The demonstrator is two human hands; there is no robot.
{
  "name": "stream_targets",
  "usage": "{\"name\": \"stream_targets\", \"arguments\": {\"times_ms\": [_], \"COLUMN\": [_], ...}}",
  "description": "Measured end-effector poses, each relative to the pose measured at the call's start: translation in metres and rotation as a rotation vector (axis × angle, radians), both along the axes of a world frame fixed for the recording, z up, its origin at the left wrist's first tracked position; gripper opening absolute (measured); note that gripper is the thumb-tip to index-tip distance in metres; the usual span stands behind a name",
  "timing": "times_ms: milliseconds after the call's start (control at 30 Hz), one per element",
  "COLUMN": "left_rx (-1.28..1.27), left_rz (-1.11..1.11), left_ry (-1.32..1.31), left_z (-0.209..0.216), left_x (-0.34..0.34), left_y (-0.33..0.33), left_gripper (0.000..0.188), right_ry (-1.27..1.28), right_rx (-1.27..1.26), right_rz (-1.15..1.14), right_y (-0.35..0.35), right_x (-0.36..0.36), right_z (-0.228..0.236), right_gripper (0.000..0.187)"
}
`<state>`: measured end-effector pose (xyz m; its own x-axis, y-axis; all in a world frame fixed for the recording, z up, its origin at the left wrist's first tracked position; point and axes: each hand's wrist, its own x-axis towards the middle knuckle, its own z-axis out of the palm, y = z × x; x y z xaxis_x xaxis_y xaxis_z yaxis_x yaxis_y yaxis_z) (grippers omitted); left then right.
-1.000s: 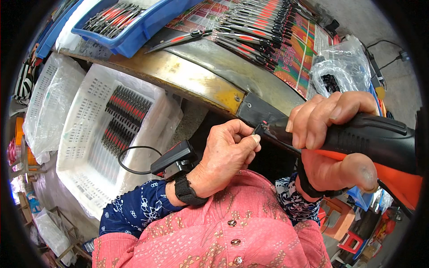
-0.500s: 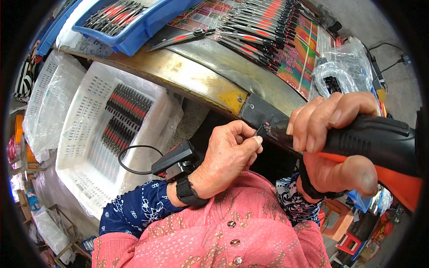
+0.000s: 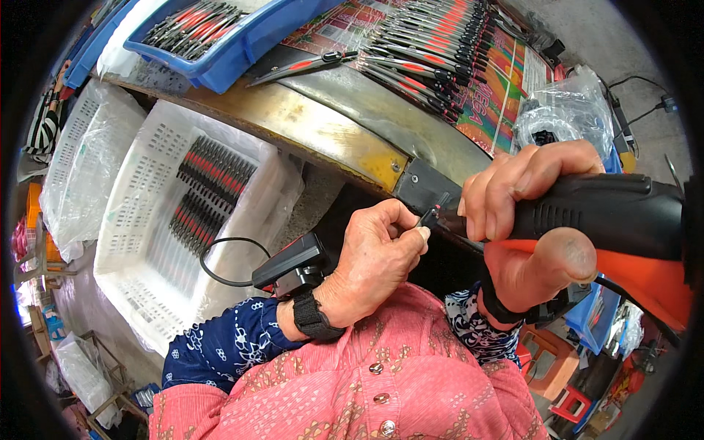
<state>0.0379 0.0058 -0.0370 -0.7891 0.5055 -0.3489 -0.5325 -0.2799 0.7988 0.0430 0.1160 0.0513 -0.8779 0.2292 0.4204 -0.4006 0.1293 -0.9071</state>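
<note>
Between the thumb and forefinger of my left hand [image 3: 375,253] is pinched a small black part [image 3: 431,218] with a tiny reddish spot. Most of it is hidden by my fingertips. My right hand [image 3: 524,194] wraps round a black and orange power tool [image 3: 601,214], fingers over the top and thumb underneath. The tool's dark nose points left at the small part; whether they touch I cannot tell. Both hands are in front of my body, by the bench's dark metal edge [image 3: 433,187]. Each wrist wears a black strap.
On the bench lie a long row of slim black, silver and red pieces [image 3: 433,55], one separate piece [image 3: 304,66] and a blue tray [image 3: 220,66] of similar ones. Left of me, a white perforated crate [image 3: 121,242] holds two rows. Clear plastic bags [image 3: 568,110] lie at right.
My right hand and the power tool have shifted slightly up and left, closer to the small black part. My left hand keeps its pinch and has hardly moved.
</note>
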Motion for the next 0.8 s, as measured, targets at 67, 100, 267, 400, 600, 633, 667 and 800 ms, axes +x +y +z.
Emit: {"name": "stream_targets", "arguments": {"times_ms": [67, 100, 267, 400, 600, 633, 667, 800], "left_rx": [-0.003, 0.009, 0.01, 0.005, 0.014, 0.012, 0.005, -0.105], "left_rz": [-0.008, 0.0, -0.002, 0.007, -0.025, -0.046, -0.064, -0.077], "left_ry": [0.0, 0.015, 0.032, 0.052, 0.049, 0.042, 0.034, 0.159], "left_z": [0.0, 0.0, -0.002, -0.002, -0.002, -0.001, -0.002, -0.001], "left_x": [0.0, 0.0, 0.0, 0.001, -0.001, -0.001, -0.002, -0.004], "left_y": [-0.001, -0.001, 0.0, 0.0, -0.002, -0.004, -0.006, -0.007], "left_gripper": [0.006, 0.006, 0.006, 0.006, 0.006, 0.007, 0.007, 0.011], "right_ry": [0.009, -0.004, 0.001, 0.025, 0.016, 0.026, 0.026, 0.081], "right_rx": [0.019, 0.024, 0.046, 0.017, -0.015, -0.054, -0.056, -0.062], "right_rz": [-0.009, -0.002, 0.006, -0.015, 0.053, 0.075, 0.084, 0.081], "right_y": [0.0, 0.001, 0.002, 0.0, -0.001, -0.001, 0.0, 0.003], "right_x": [0.0, 0.0, 0.0, 0.0, 0.005, 0.005, 0.007, 0.014], "right_z": [0.0, 0.0, 0.0, -0.001, -0.002, -0.003, -0.003, -0.005], "right_gripper": [0.071, 0.071, 0.07, 0.07, 0.067, 0.065, 0.065, 0.06]}}
